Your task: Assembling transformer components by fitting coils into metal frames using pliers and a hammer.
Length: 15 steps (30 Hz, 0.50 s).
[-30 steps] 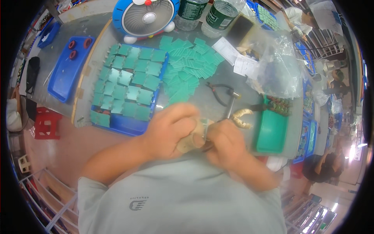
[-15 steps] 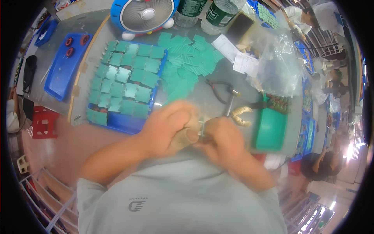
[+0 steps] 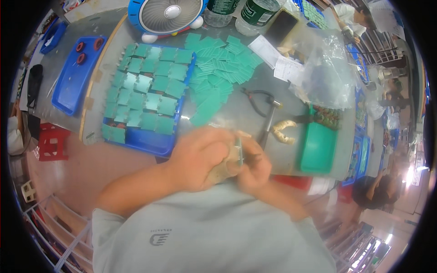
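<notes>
Both hands meet close to my chest over the table's near edge. My left hand (image 3: 200, 157) and my right hand (image 3: 254, 167) together grip a small green circuit board (image 3: 238, 151), seen edge-on between the fingers, with a tan cloth or pad (image 3: 221, 170) under it. The blur hides finer detail. Just beyond the hands a blue tray (image 3: 144, 141) holds rows of green boards standing on edge, and a loose heap of green boards (image 3: 214, 75) lies to its right.
Black-handled pliers (image 3: 256, 98), a small hammer (image 3: 269, 122) and a cream curved piece (image 3: 284, 132) lie right of the heap. A green bin (image 3: 317, 148), a clear plastic bag (image 3: 325, 63), a blue-and-white desk fan (image 3: 166, 13), two bottles and another blue tray (image 3: 73, 82) ring the table. Other people work at the right.
The hands stay together at the table's edge; the board between them has turned more edge-on. The view has shifted slightly, with the trays appearing a little lower.
</notes>
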### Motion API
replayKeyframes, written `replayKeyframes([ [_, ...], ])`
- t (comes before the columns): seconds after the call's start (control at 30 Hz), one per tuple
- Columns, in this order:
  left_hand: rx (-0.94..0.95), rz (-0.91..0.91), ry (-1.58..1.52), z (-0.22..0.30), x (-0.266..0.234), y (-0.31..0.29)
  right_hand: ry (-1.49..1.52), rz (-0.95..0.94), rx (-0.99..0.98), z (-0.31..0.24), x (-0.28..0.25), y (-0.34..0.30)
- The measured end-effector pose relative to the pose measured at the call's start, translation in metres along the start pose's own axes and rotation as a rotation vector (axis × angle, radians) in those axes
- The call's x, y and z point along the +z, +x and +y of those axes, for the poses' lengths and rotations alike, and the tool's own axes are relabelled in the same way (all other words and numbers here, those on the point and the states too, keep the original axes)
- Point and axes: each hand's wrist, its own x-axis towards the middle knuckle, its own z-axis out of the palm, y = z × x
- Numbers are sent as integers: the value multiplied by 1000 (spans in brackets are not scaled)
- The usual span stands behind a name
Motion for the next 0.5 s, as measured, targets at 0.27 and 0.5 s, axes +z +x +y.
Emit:
replayKeyframes([
  [0.27,118,-110,-18,-5,-7,4,76,-47,-10,-2,-4,-3],
  [0.5,85,-78,-72,-1,-1,3,70,-66,-32,-9,-8,2],
])
